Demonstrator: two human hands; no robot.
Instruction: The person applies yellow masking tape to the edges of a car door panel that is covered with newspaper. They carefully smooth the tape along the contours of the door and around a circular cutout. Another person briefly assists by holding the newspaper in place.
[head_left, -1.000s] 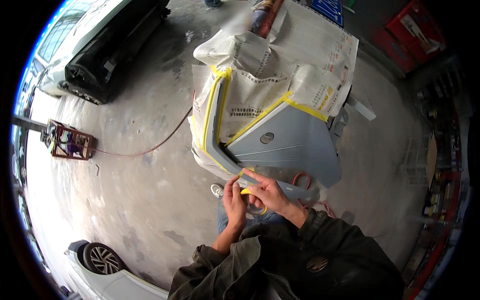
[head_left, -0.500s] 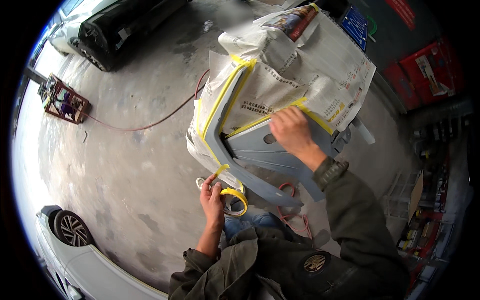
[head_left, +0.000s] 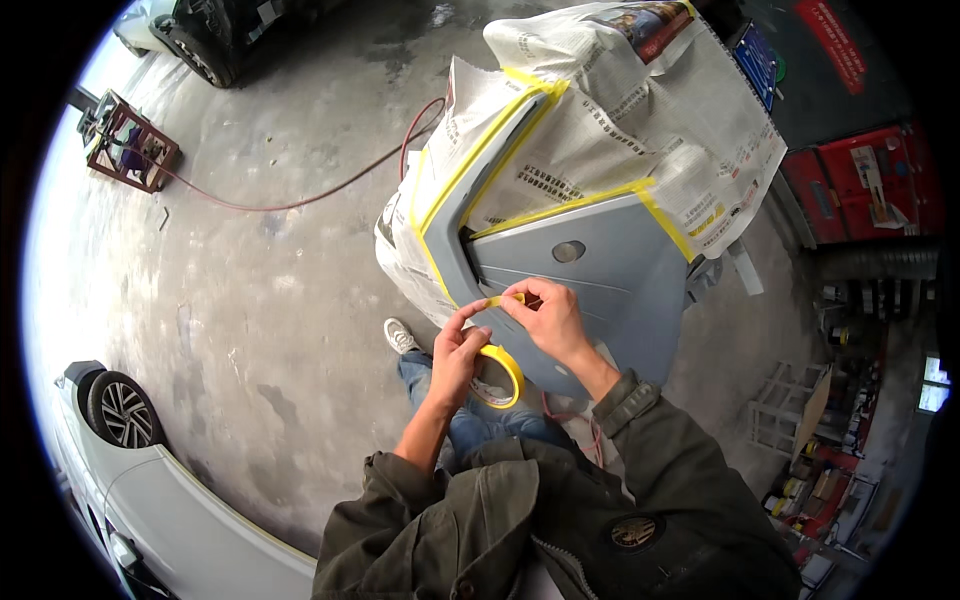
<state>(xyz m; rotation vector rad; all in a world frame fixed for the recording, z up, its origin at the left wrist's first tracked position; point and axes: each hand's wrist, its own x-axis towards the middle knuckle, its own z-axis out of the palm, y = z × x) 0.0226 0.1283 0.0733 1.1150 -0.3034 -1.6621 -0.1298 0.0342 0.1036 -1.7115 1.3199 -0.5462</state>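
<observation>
My left hand (head_left: 455, 362) is closed on a roll of yellow masking tape (head_left: 516, 370), which hangs beside its palm. A short strip of tape (head_left: 494, 301) spans from the left fingertips to my right hand (head_left: 548, 318), whose thumb and fingers pinch its end. Both hands are in front of the lower part of a grey car body panel (head_left: 625, 255) with an oval hole. Newspaper sheets (head_left: 700, 130) cover the far side of the panel. Yellow tape (head_left: 575, 213) runs along the paper's edges, including both sides of the narrow grey pillar (head_left: 490, 165) on the left.
A red hose (head_left: 300, 202) crosses the concrete floor to a brown wheeled crate (head_left: 130, 150) at far left. A pale car (head_left: 190, 520) stands lower left, another vehicle's tyre (head_left: 195, 50) upper left. Red tool cases (head_left: 835, 190) and a cluttered rack (head_left: 790, 410) line the right.
My right hand has come away from the taped edge of the panel, down and left to meet my left hand at the tape strip. The whole view has shifted slightly.
</observation>
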